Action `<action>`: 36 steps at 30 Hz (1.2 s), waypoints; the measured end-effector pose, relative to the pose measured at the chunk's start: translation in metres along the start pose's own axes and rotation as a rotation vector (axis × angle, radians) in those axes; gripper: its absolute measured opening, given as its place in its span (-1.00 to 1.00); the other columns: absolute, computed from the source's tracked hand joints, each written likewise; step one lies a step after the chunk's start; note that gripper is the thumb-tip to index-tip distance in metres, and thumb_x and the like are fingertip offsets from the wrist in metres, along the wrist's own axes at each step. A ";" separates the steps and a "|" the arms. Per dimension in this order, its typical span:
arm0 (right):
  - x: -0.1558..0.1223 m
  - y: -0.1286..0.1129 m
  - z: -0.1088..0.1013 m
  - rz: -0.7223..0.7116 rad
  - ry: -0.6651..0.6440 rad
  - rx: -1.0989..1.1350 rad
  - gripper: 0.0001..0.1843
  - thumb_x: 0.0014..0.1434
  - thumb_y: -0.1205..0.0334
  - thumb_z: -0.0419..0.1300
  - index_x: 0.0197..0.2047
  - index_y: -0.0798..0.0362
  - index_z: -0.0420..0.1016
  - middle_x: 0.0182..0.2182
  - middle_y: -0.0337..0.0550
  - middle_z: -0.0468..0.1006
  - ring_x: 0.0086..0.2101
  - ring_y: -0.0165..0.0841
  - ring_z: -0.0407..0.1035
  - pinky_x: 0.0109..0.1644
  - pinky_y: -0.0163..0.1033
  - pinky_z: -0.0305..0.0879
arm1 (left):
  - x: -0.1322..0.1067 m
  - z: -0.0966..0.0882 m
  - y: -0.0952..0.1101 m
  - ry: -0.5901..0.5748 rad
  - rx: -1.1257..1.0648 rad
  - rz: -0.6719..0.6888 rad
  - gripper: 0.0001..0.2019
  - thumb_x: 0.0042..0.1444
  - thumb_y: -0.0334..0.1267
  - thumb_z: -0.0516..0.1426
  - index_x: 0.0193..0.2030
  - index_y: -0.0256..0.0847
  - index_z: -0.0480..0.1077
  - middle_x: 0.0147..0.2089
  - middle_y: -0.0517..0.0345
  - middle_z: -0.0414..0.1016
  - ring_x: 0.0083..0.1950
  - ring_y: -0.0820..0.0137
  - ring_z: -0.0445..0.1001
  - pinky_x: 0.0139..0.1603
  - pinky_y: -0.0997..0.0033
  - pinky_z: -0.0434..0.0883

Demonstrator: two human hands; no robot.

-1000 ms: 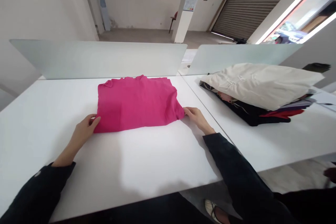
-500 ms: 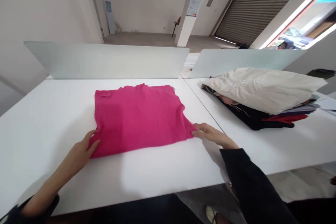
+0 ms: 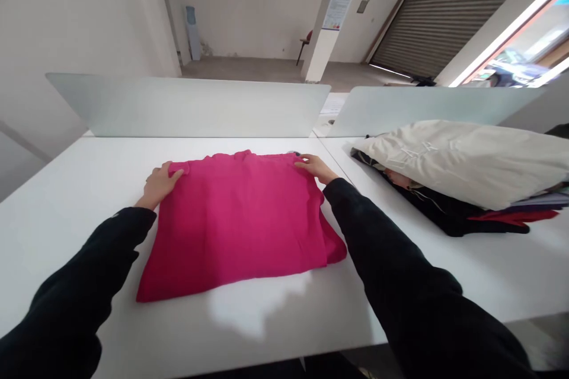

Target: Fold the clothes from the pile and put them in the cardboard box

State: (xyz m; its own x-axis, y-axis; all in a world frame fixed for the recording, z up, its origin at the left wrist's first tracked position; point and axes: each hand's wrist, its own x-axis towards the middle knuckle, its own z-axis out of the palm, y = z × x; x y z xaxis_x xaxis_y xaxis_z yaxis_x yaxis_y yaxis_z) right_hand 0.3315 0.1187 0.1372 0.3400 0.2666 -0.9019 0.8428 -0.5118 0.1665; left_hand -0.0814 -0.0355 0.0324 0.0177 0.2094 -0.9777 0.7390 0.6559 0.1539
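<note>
A bright pink garment (image 3: pixel 249 219) lies folded into a rough rectangle on the white table; its exact kind does not show. At its far left corner, my left hand (image 3: pixel 160 185) pinches the cloth, thumb on top and fingers around the outer edge. My right hand (image 3: pixel 315 167) grips the far right corner, thumb and fingers closed at the edge. A loose rounded flap of the pink cloth sticks out at the near right side. Something small and dark shows by my right fingertips, too small to make out.
To the right stands a pile of folded dark, red and purple clothes (image 3: pixel 462 219) with a puffy off-white garment (image 3: pixel 471 157) on top. Frosted divider panels (image 3: pixel 208 108) border the table's (image 3: pixel 249 331) far edge. A seam in the tabletop runs between the pink cloth and the pile.
Both hands have moved from the garment's near corners to its far corners. The cloth has come closer to me, and its near edge lies flatter, with a flap at the right.
</note>
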 end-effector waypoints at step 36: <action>-0.257 0.043 -0.031 -0.263 0.075 0.018 -0.80 0.09 0.08 0.14 -0.42 0.01 0.46 -0.33 -0.10 0.59 -0.22 -0.19 0.44 -0.05 -0.11 0.30 | -0.258 -0.028 -0.040 -0.008 -0.141 -0.157 -0.45 0.07 0.25 -0.10 0.05 -0.06 0.23 0.07 -0.08 0.34 -0.08 0.07 0.49 -0.09 0.04 0.44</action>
State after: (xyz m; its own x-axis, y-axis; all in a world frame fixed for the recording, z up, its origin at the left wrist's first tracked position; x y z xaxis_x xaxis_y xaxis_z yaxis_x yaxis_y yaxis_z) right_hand 0.2934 0.0537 0.3884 0.1411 0.4518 -0.8809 0.8988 -0.4315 -0.0774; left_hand -0.1342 -0.0951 0.2829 -0.0843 0.0907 -0.9923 0.6319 0.7749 0.0172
